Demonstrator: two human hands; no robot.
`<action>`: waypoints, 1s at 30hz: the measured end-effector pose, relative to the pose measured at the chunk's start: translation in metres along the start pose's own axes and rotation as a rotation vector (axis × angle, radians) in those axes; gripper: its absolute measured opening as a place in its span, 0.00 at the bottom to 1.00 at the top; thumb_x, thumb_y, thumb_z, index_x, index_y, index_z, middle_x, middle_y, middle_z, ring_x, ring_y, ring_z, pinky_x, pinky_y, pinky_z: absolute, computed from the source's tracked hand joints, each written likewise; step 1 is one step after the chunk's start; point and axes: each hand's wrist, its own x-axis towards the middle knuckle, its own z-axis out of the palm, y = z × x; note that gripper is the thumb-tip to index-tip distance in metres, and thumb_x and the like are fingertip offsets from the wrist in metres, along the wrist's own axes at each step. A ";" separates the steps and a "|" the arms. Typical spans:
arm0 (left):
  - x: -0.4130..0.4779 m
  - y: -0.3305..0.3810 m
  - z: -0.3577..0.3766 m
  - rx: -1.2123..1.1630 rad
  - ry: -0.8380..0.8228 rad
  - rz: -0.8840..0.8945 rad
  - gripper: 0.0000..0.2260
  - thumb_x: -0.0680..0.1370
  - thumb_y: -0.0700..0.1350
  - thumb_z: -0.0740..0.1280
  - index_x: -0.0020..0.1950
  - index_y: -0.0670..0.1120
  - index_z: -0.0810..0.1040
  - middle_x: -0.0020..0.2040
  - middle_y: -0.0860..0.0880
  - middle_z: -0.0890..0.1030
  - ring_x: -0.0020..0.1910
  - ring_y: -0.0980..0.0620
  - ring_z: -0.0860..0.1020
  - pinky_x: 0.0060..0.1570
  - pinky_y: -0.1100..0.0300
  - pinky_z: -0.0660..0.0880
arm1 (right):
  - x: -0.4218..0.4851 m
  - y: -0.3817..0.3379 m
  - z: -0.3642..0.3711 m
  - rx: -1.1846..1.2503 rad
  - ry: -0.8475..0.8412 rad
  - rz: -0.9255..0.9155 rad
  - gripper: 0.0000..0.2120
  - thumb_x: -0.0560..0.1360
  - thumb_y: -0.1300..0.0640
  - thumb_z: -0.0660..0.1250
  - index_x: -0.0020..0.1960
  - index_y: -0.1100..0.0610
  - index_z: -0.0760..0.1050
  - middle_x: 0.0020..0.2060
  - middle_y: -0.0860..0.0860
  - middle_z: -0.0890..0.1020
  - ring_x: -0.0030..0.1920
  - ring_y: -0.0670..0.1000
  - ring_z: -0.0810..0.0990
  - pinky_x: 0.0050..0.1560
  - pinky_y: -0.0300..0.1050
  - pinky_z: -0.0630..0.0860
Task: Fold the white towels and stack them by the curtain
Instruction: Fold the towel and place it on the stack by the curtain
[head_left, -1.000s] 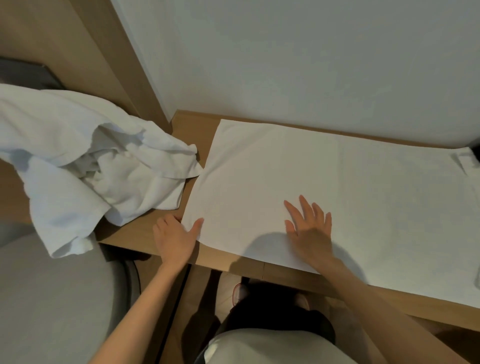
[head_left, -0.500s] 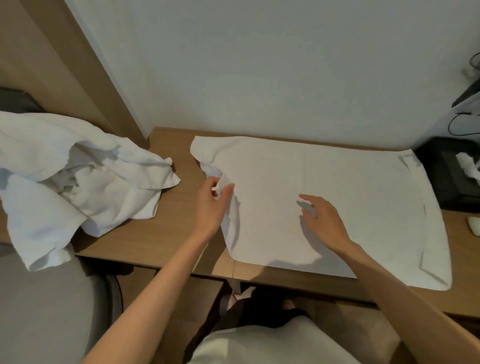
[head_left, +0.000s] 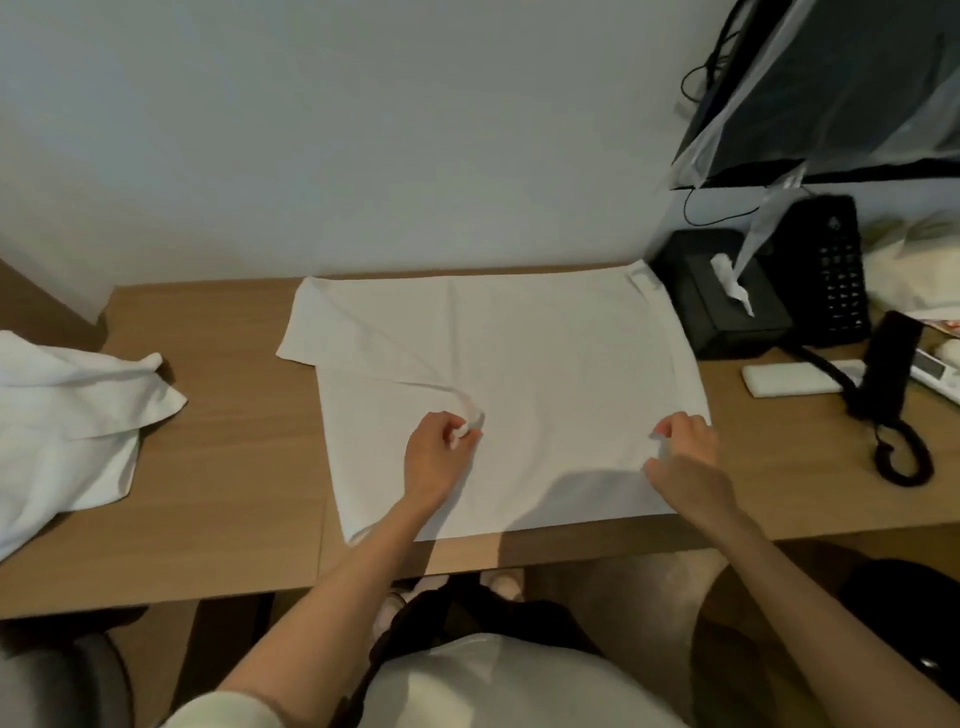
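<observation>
White towel (head_left: 545, 364) lies flat mid-desk (head_left: 234, 467), reaching the desk's back edge. Left hand (head_left: 434, 457) pinches its left corner, folded inward above desk centre. Right hand (head_left: 685, 462) curls on its right edge, near desk front. Crumpled towels (head_left: 67, 415) lie at desk's left end.

Single view, head-worn, wide-angle. Looks forward and steeply down onto wooden desk (head_left: 223, 467), facing pale wall (head_left: 363, 130) that fills upper half of frame. Close range: both forearms enter from bottom edge, with left hand (head_left: 436, 457) and right hand (head_left: 685, 457) near frame centre over white towel (head_left: 545, 364). Wearer's own torso at bottom edge. Left edge cuts heap of towels (head_left: 67, 415). Right side takes in tissue box (head_left: 727, 306), telephone (head_left: 831, 270) and corner of dark screen (head_left: 857, 88).
</observation>
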 end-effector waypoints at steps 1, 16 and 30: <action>-0.001 0.001 0.003 0.006 0.024 0.003 0.10 0.74 0.47 0.71 0.38 0.44 0.75 0.39 0.50 0.75 0.37 0.54 0.72 0.35 0.71 0.65 | -0.001 0.009 0.000 -0.031 -0.015 -0.004 0.16 0.71 0.61 0.71 0.55 0.56 0.68 0.52 0.53 0.72 0.51 0.50 0.70 0.48 0.42 0.72; -0.022 -0.007 0.006 -0.168 0.080 0.033 0.14 0.79 0.48 0.64 0.37 0.41 0.77 0.30 0.44 0.73 0.28 0.57 0.64 0.31 0.63 0.62 | -0.003 0.046 -0.003 -0.167 0.047 0.024 0.05 0.76 0.55 0.67 0.48 0.56 0.74 0.41 0.50 0.77 0.38 0.46 0.76 0.35 0.35 0.70; -0.007 0.050 -0.051 -0.348 0.248 0.076 0.19 0.78 0.52 0.65 0.32 0.42 0.74 0.27 0.50 0.67 0.29 0.58 0.62 0.31 0.66 0.59 | 0.027 -0.156 -0.037 0.923 -0.318 -0.073 0.09 0.70 0.62 0.74 0.45 0.59 0.74 0.42 0.56 0.80 0.28 0.48 0.82 0.31 0.36 0.78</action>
